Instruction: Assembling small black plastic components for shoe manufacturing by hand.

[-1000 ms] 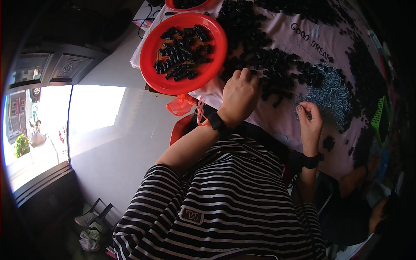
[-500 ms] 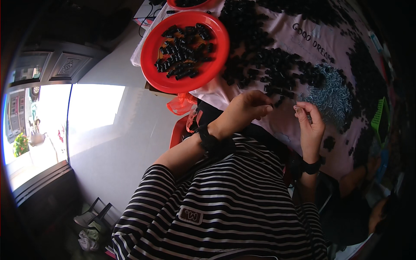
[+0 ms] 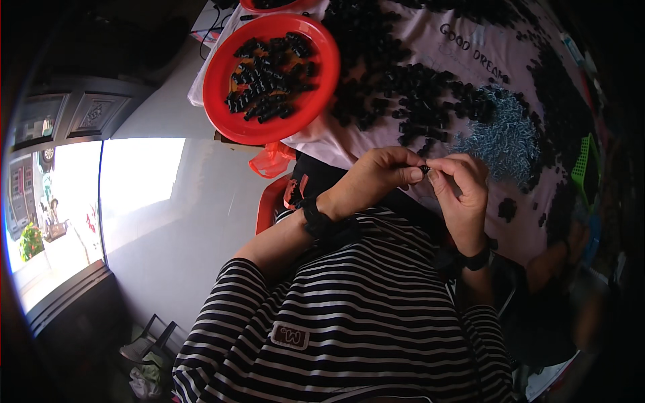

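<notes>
My left hand [image 3: 376,178] pinches a small black plastic part [image 3: 424,169] between thumb and forefinger. Closed at the fingertips, my right hand [image 3: 465,188] meets it at that part; anything tiny in its pinch is hidden. Just beyond my hands lies a heap of small black plastic parts [image 3: 430,91] on a pale pink cloth [image 3: 339,141]. Beside it, past my right hand, spreads a pile of thin silvery-blue metal pieces [image 3: 504,144], like small screws. A red round plate [image 3: 316,101] to the left holds several joined black pieces [image 3: 262,84].
Another red dish [image 3: 269,5] stands at the far edge. A green perforated basket [image 3: 583,168] is at the right, near another person's arm [image 3: 547,269]. Below the table's left edge hangs a red plastic bag [image 3: 272,161]. Further left is a bright doorway [image 3: 67,208].
My right hand has moved left, and its fingertips now meet my left hand's at the small black part. Before, the hands were apart. The whole view has shifted slightly.
</notes>
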